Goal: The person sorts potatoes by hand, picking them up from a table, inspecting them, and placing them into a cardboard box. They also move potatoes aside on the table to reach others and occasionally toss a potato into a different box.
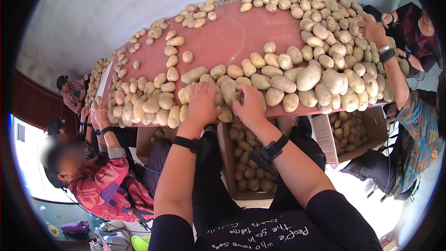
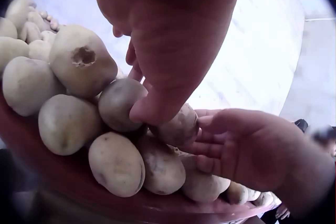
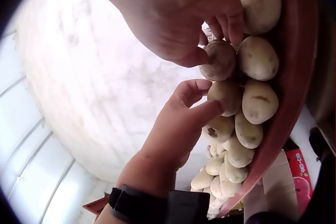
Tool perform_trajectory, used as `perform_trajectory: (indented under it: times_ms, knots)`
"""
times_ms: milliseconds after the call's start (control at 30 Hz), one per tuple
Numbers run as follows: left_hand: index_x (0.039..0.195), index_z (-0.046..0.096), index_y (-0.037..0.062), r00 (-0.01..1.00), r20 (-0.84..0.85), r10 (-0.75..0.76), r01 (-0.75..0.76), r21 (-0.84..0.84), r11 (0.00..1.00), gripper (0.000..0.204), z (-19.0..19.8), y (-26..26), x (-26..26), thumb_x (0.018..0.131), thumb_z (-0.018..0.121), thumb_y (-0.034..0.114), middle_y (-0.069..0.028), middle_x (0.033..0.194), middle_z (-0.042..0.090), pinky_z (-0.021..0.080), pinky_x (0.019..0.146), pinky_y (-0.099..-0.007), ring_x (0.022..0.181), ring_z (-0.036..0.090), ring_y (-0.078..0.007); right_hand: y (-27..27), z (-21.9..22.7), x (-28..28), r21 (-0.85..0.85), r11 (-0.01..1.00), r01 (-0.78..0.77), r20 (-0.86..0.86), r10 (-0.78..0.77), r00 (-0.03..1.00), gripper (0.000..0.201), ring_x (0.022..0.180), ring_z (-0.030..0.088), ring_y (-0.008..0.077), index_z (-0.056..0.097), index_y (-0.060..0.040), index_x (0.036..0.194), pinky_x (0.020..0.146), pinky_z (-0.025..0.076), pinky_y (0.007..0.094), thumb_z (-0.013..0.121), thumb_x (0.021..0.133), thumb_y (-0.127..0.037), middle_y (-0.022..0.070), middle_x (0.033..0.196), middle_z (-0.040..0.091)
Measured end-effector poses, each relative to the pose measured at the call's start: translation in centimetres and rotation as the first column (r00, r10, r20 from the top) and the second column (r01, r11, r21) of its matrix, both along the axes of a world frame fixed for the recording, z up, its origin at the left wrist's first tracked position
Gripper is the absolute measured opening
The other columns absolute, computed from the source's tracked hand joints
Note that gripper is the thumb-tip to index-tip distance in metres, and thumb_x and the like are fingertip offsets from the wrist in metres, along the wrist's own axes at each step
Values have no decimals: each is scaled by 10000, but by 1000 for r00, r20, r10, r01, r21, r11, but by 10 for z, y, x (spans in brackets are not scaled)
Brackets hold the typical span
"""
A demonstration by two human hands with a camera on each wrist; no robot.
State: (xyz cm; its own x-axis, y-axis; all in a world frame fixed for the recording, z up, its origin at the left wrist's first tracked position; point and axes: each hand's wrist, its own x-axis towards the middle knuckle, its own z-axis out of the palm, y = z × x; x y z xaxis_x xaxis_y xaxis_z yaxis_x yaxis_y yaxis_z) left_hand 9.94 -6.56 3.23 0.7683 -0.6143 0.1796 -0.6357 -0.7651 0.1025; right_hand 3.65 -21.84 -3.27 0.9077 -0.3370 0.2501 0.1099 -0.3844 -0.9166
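Observation:
Potatoes lie in rows along the near edge of a red table [image 1: 223, 32]. My left hand [image 1: 203, 104] holds a potato [image 2: 119, 104] in the row, its thumb across the near side and its fingers behind. Close beside it, my right hand [image 1: 251, 107] grips a longish potato [image 1: 229, 92] between thumb and fingers; the right wrist view shows that potato [image 3: 218, 61] under the fingertips. The two held potatoes sit side by side. Left of my left hand, a potato with a rough brown hole [image 2: 79, 58] rests on top of others.
Below the table edge stands a cardboard box of potatoes [image 1: 251, 176], with another box [image 1: 348, 130] to the right. A person in a red patterned shirt [image 1: 102, 181] works at left; another person's arm [image 1: 395, 74] reaches in from the right. Potatoes heap thickly at right.

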Motion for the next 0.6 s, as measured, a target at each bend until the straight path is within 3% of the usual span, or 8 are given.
perform_trajectory:
  times_ms: [100,200,233,367,433,500,533,600]
  knots:
    - [1089,570,93,994,-111,-19,18,-10,1000,536,0,8,5,603,789,141,-123,1142,569,301,1091,-507,1226,453,-331,-6,4,-5,-61,997,-46,24,47,999,445,1040,520,377,526,-18,1185,890,449,440,643,762,-95,200,1122,516]
    - [1115,571,91,998,51,-20,25,-89,996,557,-6,12,-7,606,789,149,-141,1167,566,309,1082,-512,1226,454,-346,-14,6,-8,-118,990,-74,81,84,993,433,1031,536,376,539,-16,1188,893,457,440,638,775,-99,202,1118,532]
    - [1154,572,94,995,96,-38,54,-162,985,547,-12,13,-9,645,771,108,-169,1236,565,330,1075,-471,1255,446,-377,-18,5,-8,-114,990,-81,87,91,992,424,1030,542,374,545,-15,1186,894,459,440,637,781,-100,201,1110,540]
    - [1033,608,58,982,188,-22,111,-478,871,326,-22,14,-51,717,687,37,-152,1084,620,430,968,-453,1082,561,-363,-36,18,-24,-23,990,-139,104,140,985,363,961,592,355,576,-7,1159,852,491,405,627,811,-94,197,1046,579]
    - [994,619,50,998,21,-64,65,-517,853,277,-54,22,-82,723,674,26,-150,1035,636,461,931,-432,1027,592,-349,-41,24,-37,64,981,-185,132,176,976,266,882,610,363,604,-19,1077,798,508,408,601,817,-75,188,966,604]
    - [971,630,39,978,-142,-155,61,-514,856,240,-95,27,-105,735,654,11,-160,1001,647,489,891,-410,986,617,-337,-42,26,-53,-61,967,-246,110,252,962,237,849,627,289,615,-24,1073,750,501,382,594,843,-81,151,929,621]
    - [969,636,33,949,-227,-216,78,-496,865,227,-120,27,-115,743,641,1,-170,993,651,502,870,-398,973,625,-332,-40,25,-59,-121,952,-280,100,292,951,223,833,635,252,620,-26,1070,726,498,369,590,857,-84,133,911,629]
    - [1019,642,28,804,-581,-125,-120,-365,923,264,-171,31,-129,755,637,31,-158,1020,662,500,872,-388,1010,625,-328,-33,18,-69,-213,904,-371,94,397,913,156,809,626,289,640,-44,978,731,503,383,569,847,-93,128,870,627]
